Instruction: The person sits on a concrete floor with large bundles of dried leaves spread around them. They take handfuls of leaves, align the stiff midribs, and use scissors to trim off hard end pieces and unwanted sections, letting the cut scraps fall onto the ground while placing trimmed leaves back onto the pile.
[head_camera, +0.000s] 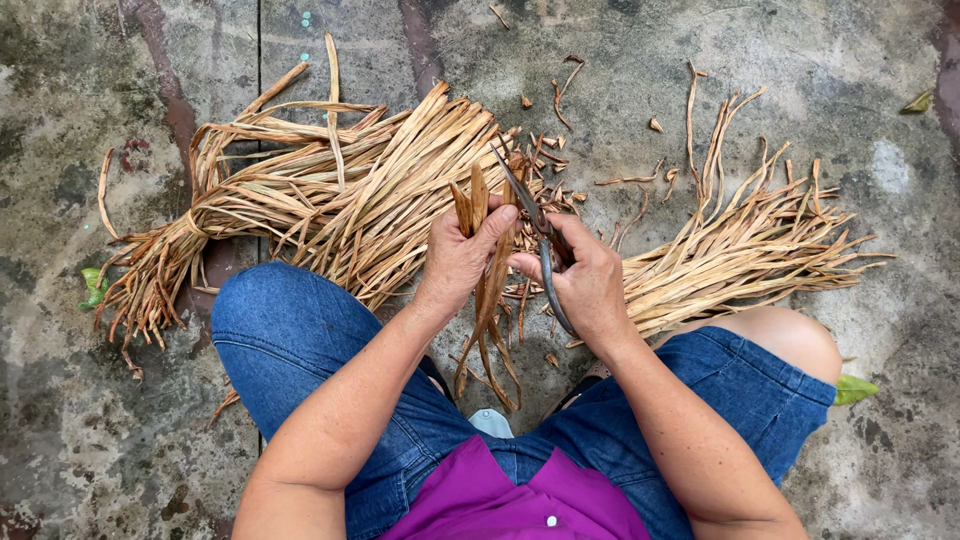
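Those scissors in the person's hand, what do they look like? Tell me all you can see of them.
The scissors are dark, dull metal, long and slim. The right hand grips the handles, one loop curving out below the palm. The narrow blades point up and left and lie against the dried brown strips that the left hand holds upright. I cannot tell whether the blades are parted.

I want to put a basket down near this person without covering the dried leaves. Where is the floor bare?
Bare concrete floor lies lower left, beside the left knee and below the big bundle. Another bare patch is lower right, past the green leaf. Top right holds only scattered scraps. It is crowded between the knees, around both hands, the scissors and the right-hand pile.
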